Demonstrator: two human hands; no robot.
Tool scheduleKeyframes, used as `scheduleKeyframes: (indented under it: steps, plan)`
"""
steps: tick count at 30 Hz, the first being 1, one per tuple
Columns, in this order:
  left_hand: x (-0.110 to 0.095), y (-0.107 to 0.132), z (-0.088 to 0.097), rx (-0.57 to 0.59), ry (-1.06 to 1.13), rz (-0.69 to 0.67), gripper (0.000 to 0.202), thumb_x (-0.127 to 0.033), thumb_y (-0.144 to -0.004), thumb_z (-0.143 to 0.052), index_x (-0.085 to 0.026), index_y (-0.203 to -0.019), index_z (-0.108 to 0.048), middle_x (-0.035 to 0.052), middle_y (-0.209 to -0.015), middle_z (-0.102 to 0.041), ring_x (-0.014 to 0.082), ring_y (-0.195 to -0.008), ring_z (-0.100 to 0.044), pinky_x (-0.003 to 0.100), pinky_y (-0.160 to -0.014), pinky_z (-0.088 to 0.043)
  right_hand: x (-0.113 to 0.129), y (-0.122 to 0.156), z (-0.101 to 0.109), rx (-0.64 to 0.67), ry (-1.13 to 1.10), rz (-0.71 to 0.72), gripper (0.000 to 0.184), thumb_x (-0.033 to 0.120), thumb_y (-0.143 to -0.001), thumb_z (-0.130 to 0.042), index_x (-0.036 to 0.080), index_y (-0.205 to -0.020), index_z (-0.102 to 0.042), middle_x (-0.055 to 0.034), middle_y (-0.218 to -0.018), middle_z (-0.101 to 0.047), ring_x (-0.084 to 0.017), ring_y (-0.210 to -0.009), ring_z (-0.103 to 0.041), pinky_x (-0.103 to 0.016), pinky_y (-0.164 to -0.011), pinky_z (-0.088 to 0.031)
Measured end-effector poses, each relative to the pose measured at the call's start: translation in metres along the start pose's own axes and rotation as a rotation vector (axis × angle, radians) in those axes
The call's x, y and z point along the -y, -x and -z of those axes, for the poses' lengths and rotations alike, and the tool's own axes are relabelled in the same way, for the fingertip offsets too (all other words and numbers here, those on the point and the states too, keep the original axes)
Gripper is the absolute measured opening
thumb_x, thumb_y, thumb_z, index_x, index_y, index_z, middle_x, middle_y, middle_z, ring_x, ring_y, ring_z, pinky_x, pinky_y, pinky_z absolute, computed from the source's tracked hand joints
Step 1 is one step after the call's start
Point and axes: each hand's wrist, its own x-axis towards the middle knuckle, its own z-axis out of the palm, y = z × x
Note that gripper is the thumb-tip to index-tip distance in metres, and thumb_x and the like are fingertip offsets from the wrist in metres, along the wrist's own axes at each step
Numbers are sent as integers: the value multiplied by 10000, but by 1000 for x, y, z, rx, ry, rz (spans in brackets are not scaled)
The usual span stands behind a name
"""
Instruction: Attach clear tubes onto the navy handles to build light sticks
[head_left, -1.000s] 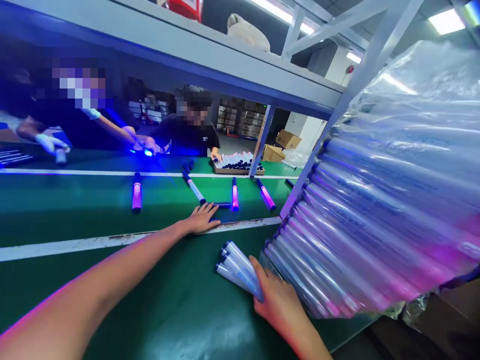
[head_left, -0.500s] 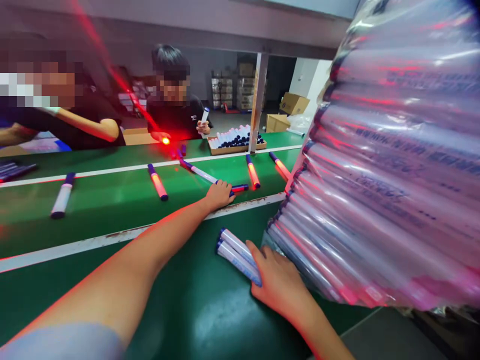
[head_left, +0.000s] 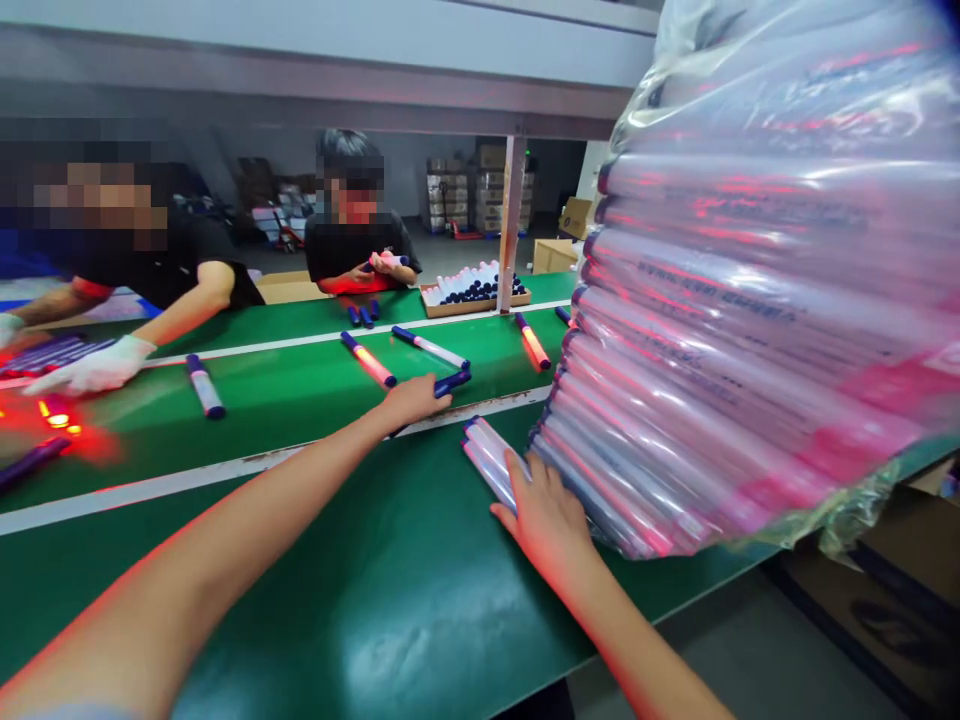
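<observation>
My left hand (head_left: 417,402) reaches over the moving-belt side of the green bench, its fingers closed round a light stick with a dark blue end (head_left: 454,382). A white light stick (head_left: 439,350) lies just beyond it. My right hand (head_left: 553,508) has its fingers spread, the index finger over a small group of white light sticks (head_left: 489,455) with dark ends. The thumb points away below them. Against this hand's far side stands a clear plastic bag (head_left: 750,330) packed with rows of similar sticks; its edge touches or nearly touches my fingers.
Red-lit sticks (head_left: 367,358) lie along the green belt (head_left: 277,400). Across it, one co-worker holds a stick (head_left: 390,262); another's gloved hand (head_left: 101,365) is over dark sticks. A carton tray (head_left: 472,302) of sticks stands by a metal post (head_left: 512,220).
The view has shifted. My right hand has moved nearer the bag with its sticks, and its fingers have spread. The left co-worker's arm has lowered to the belt.
</observation>
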Motion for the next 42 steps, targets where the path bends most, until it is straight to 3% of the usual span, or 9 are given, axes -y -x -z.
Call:
scheduleKeyframes:
  steps: [4, 8, 12, 18, 23, 28, 32, 36, 42]
  plan:
    - [47, 104, -11, -14, 1, 14, 462, -524, -991, -451, -148, -1186, -636, 139, -1057, -727, 285, -900, -710, 394, -789, -553, -3, -4, -10, -108, 83, 46, 575, 374, -989, -568, 144, -1508, -475, -227, -1534, -483, -374, -1257, -574, -486, -928, -567]
    - [52, 171, -41, -9, 44, -112, 523, -475, -949, -477, -181, -1366, -590, 147, -1219, -673, 316, -1019, -684, 400, -823, -547, -9, -7, -16, -140, 135, 87, 483, 213, -1007, -497, 103, -1477, -507, -225, -1526, -507, -371, -1365, -515, -478, -1026, -526]
    - [41, 186, -57, -39, 108, -239, 637, -464, -931, -488, -287, -1542, -455, 144, -1401, -552, 364, -1183, -588, 439, -847, -550, -11, -8, -17, -130, 197, 106, 587, -14, -947, -350, 106, -1512, -456, -204, -1502, -544, -341, -1388, -517, -435, -1009, -541]
    - [46, 192, -56, -173, 235, -282, 693, -406, -901, -548, -217, -1557, -431, 189, -1510, -464, 402, -1249, -538, 482, -884, -544, -8, -4, 1, -240, 206, 116, 639, -6, -925, -352, 168, -1537, -404, -209, -1465, -570, -306, -1253, -639, -443, -973, -559]
    - [65, 205, -52, -269, 465, -233, 538, -422, -878, -613, -178, -1358, -593, 152, -1356, -590, 340, -1155, -602, 433, -906, -526, 10, -13, 23, -491, -618, 107, 547, 344, -995, -461, 214, -1522, -395, -156, -1348, -622, -259, -1076, -689, -402, -836, -588]
    - [71, 217, -50, -367, 864, -13, 425, -552, -943, -540, -190, -1150, -623, 51, -904, -668, 232, -821, -654, 353, -746, -538, 74, -49, 26, -164, -1669, 31, 474, 465, -877, -651, 201, -1259, -556, 41, -777, -613, -93, -534, -519, -206, -473, -398]
    - [54, 229, -55, -373, 1358, 123, 604, -643, -1001, -353, -198, -1397, -455, 4, -813, -630, 145, -602, -606, 264, -547, -508, 129, -70, 24, -90, -1864, 105, 389, 479, -845, -661, 218, -1105, -535, 47, -837, -619, -102, -688, -621, -249, -664, -516]
    - [31, 242, -67, -121, 1932, 82, 494, -541, -932, -602, -231, -1303, -500, -45, -779, -578, 83, -517, -494, 202, -470, -411, 151, -70, 27, 47, -2036, 186, 407, 293, -732, -733, 240, -1065, -504, 72, -813, -614, -94, -639, -596, -266, -671, -523]
    - [18, 252, -83, 75, 1804, -47, 542, -487, -934, -650, -209, -1354, -450, -1, -903, -622, 105, -610, -583, 242, -542, -505, 137, -66, 30, -119, -2286, 75, 217, 327, -879, -639, 235, -1027, -511, 119, -668, -455, -33, -451, -350, -163, -476, -346]
